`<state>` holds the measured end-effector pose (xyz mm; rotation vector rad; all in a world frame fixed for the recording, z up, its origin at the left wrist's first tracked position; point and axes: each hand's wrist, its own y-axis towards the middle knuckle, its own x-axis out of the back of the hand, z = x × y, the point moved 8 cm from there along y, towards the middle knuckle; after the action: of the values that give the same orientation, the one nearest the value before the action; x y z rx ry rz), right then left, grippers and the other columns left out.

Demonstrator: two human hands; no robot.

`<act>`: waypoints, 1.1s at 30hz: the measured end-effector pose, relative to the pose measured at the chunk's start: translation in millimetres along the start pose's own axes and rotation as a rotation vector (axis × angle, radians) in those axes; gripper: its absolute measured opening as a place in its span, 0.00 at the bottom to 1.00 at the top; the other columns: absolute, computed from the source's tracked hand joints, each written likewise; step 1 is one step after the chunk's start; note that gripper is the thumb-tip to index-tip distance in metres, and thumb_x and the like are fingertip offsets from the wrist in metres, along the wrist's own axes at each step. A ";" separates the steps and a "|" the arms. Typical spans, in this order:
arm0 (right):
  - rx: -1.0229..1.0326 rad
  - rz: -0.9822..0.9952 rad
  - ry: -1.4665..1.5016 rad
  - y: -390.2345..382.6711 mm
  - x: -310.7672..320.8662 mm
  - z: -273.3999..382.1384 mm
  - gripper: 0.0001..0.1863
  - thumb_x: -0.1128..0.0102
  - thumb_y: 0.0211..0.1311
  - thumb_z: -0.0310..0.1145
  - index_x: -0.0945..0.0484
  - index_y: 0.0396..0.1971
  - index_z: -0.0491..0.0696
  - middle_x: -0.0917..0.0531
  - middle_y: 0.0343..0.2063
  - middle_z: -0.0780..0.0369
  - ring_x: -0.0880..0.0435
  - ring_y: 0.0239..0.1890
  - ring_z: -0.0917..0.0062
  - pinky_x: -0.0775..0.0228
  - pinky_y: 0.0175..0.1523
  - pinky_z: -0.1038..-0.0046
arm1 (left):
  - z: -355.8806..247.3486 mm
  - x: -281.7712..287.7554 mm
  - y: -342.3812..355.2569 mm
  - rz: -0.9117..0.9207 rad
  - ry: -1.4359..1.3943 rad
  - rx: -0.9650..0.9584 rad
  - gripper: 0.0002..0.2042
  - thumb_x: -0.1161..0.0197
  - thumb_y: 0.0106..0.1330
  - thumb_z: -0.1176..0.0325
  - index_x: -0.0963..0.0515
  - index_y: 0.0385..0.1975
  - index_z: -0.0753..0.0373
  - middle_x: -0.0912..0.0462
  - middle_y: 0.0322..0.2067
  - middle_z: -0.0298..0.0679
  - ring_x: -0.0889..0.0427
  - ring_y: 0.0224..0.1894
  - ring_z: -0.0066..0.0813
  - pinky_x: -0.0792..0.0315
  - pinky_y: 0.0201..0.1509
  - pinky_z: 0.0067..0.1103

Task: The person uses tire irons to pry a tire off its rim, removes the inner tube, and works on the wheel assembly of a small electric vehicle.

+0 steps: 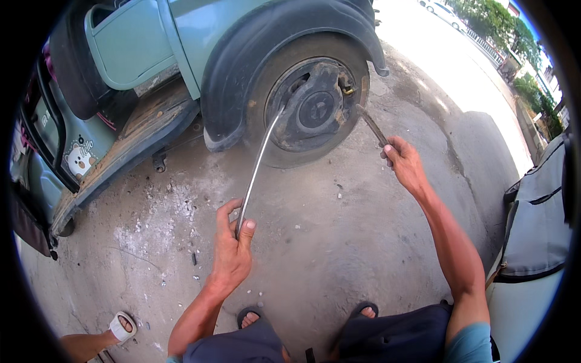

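Note:
My left hand (233, 245) is wrapped around the near end of a long, shiny, slightly bent tire lever (258, 162). Its far tip meets the left side of the wheel hub (316, 111). In my right hand (402, 158) is a shorter, dark, worn tire lever (373, 126), gripped at its lower end. That lever points up and left, with its tip at the right side of the tire (324, 151); whether it touches is hard to tell. The dusty wheel stays mounted under a black fender (225, 100), and a small brass-coloured part (347, 85) shows at its upper right.
A pale green three-wheeled vehicle (134, 48) with a worn footboard (136, 130) stands at the upper left. Grey seat-like padding (538, 224) is close on my right. Another person's sandalled foot (122, 327) is at lower left. White crumbs and debris lie on the ground (157, 221).

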<state>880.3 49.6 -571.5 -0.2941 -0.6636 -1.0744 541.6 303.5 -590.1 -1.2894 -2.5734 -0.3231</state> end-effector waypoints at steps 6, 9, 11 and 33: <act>0.142 -0.063 -0.313 56.3 9.5 12.7 0.17 0.46 0.72 0.38 0.20 0.52 0.44 0.15 0.37 0.49 0.17 0.45 0.52 0.29 0.50 0.56 | -48.7 28.0 33.2 0.034 0.112 0.066 0.16 0.48 0.80 0.65 0.32 0.61 0.66 0.27 0.24 0.30 0.35 0.24 0.14 0.39 0.29 0.16; 0.187 -0.026 -0.327 65.6 3.5 29.3 0.17 0.46 0.71 0.41 0.18 0.50 0.46 0.14 0.37 0.50 0.17 0.46 0.51 0.29 0.51 0.56 | -62.2 34.5 44.9 0.022 0.110 0.055 0.15 0.47 0.78 0.68 0.27 0.60 0.67 0.25 0.26 0.29 0.37 0.21 0.10 0.42 0.24 0.15; 0.241 -0.011 -0.338 67.9 1.1 44.7 0.17 0.46 0.71 0.42 0.17 0.48 0.46 0.14 0.36 0.50 0.17 0.45 0.52 0.29 0.50 0.56 | -84.4 38.2 55.6 0.061 0.178 0.083 0.15 0.47 0.78 0.69 0.25 0.59 0.68 0.25 0.27 0.29 0.37 0.21 0.10 0.42 0.24 0.14; 0.360 -0.024 -0.424 75.0 -22.8 77.1 0.16 0.44 0.72 0.42 0.17 0.38 0.43 0.15 0.31 0.47 0.16 0.39 0.50 0.27 0.46 0.52 | -128.5 31.9 96.2 0.046 0.665 -0.116 0.13 0.44 0.73 0.72 0.20 0.50 0.71 0.28 0.20 0.46 0.28 0.24 0.36 0.30 0.35 0.31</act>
<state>912.0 141.2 -519.5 -0.2009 -1.2259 -0.8996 615.8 344.7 -450.2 -1.0405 -1.9798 -0.7557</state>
